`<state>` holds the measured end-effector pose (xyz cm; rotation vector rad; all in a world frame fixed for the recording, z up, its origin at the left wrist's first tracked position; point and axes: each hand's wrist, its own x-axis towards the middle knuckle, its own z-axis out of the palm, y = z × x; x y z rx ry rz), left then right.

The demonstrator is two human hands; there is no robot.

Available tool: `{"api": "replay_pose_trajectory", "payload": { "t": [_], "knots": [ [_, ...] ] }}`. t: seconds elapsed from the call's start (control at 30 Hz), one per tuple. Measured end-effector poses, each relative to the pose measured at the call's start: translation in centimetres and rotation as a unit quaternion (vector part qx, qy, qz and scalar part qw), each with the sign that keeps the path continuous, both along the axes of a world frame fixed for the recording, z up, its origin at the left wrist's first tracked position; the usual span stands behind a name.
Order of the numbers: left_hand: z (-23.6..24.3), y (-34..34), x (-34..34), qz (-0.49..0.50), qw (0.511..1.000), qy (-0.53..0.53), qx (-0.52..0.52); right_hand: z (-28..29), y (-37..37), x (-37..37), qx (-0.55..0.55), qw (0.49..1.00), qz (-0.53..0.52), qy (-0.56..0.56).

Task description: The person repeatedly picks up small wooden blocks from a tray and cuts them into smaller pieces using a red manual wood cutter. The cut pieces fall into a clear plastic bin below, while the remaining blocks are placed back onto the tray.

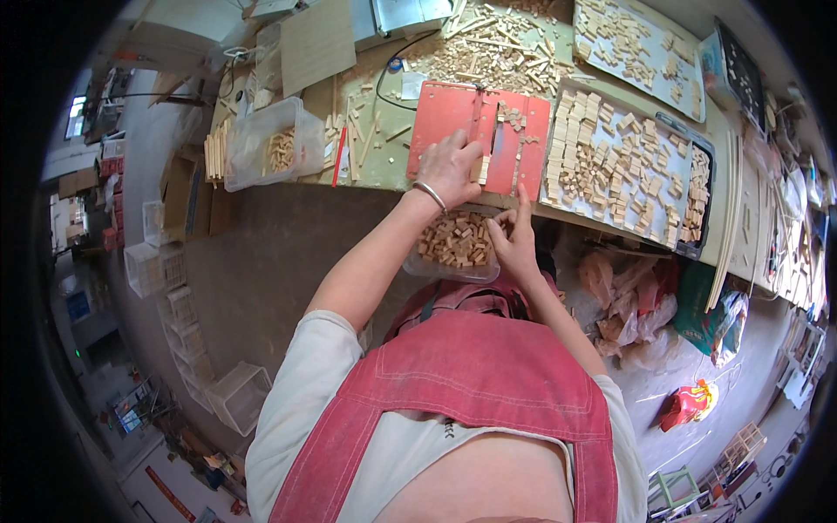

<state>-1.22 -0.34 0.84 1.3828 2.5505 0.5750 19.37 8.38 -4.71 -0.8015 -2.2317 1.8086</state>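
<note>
My left hand [449, 170], with a bangle at its wrist, lies over the red slotted plate [432, 109], which looks like a small saw table. Its fingers are closed against a pale wood piece [483, 169] beside the dark slot. Part of that piece is hidden under the fingers. My right hand [518, 240] is at the plate's near edge, index finger stretched out and thumb apart; nothing shows in it. Just below both hands, a clear plastic tub [427, 266] holds many small wood blocks [458, 240]. Loose wood bits [512, 118] lie on the plate's right part.
Right of the plate is a tray [602, 209] of wood blocks, with another tray [689, 100] behind it. A pile of wood offcuts [497, 57] covers the back. To the left are a clear bin [305, 144] and a red stick [339, 157]. Plastic bags [641, 305] hang below the bench.
</note>
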Motion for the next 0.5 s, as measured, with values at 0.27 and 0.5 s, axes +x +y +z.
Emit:
{"api": "replay_pose_trajectory", "payload": {
  "t": [0.27, 0.5],
  "knots": [
    [-0.3, 1.9, -2.1, 0.022, 1.0, -0.005, -0.006, 1.3, 0.5, 4.8, -0.02, 0.998, -0.056, 0.022],
    [-0.1, 4.5, -4.8, 0.037, 0.999, -0.01, -0.012, 2.0, 1.2, 6.8, -0.032, 0.995, -0.096, 0.008]
  ]
}}
